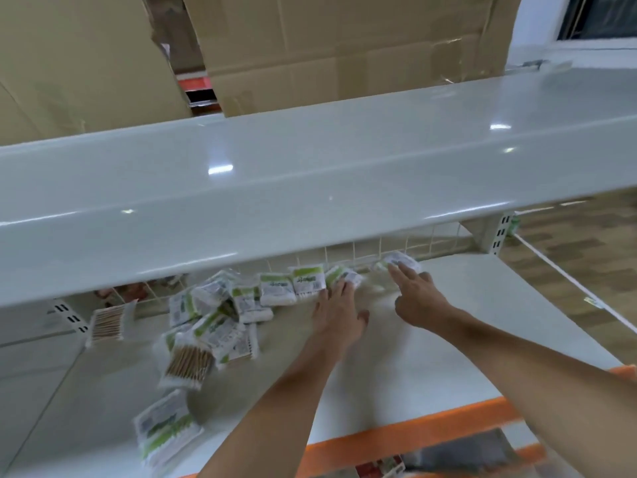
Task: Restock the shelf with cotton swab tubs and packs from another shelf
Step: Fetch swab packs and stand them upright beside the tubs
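Observation:
Several white-and-green cotton swab packs (213,315) lie in a loose heap on the white shelf (448,322), at its back left. More packs (306,279) stand in a row against the wire back grid. My left hand (339,313) reaches to the back, its straight fingers touching a pack (346,276) in that row. My right hand (418,294) is further right, its fingers on the last pack (401,262) by the grid. Two packs with wooden-stick swabs (189,363) lie at the left. One pack (165,429) sits near the front edge.
A wide white upper shelf (310,188) overhangs the back of the lower one. Cardboard boxes (344,46) stand behind it. The lower shelf has an orange front strip (431,429). A wood-pattern floor (586,253) shows at the right.

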### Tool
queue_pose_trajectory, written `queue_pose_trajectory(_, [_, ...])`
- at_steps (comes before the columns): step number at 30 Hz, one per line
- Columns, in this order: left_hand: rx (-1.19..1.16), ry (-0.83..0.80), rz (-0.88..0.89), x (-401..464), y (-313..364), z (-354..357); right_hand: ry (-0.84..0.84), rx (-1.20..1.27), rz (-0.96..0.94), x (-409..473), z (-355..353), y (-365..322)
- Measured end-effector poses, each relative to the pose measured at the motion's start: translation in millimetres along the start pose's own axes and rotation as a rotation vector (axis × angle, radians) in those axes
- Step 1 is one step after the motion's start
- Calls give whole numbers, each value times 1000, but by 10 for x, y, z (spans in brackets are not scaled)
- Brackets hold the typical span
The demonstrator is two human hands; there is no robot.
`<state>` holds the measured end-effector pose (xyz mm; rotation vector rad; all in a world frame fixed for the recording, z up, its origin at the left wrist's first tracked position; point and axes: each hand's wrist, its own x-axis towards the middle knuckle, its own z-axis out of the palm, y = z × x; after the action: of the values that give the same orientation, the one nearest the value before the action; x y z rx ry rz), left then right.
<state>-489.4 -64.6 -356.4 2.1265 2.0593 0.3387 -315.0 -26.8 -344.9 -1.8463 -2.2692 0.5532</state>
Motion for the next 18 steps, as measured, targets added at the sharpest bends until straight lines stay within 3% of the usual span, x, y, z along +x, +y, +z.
queue_pose_trajectory(3, [-2,71,17,8,-3,-10,-57,-109,2,73,-46,19])
queue_pose_trajectory(8, [-45,167,85,-109,-66,-31,97,-230,-70,54,-109,19])
queue_pose_trajectory(11, [-175,237,58,-259,-59,-63,61,-220,-74,-28,-179,11])
queue_pose_trajectory(18, [-256,185,-37,-435,4,-122,-10,-253,-107,-264,-316,64])
